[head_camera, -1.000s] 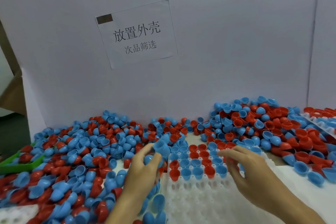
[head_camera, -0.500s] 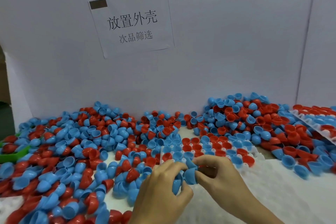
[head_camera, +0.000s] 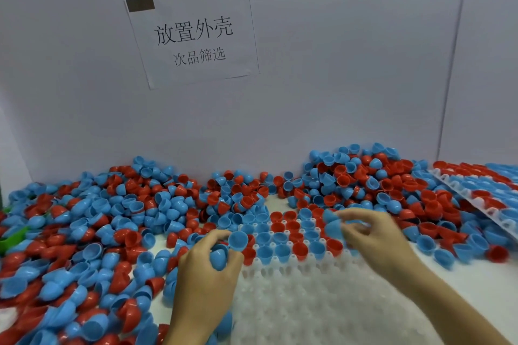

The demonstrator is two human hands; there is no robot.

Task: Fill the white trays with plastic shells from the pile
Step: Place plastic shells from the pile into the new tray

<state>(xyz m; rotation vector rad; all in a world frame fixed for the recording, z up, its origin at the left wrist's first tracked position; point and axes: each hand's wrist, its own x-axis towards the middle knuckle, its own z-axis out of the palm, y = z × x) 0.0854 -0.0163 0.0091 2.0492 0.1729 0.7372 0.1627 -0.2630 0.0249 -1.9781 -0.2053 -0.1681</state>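
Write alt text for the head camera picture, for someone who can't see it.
Two hands hold blue plastic shells over a white tray whose far rows hold red and blue shells: the left hand grips several, the right hand pinches one. A pile of red and blue shells surrounds the tray, below a paper sign on the wall.

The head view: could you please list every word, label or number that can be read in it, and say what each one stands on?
"放置外壳": large top line on the white paper sign fixed to the grey back wall.
"次品筛选": smaller line below it on the same sign.
The dark patch at the sign's top left corner shows no legible text.
No text is visible on the shells, trays or hands.
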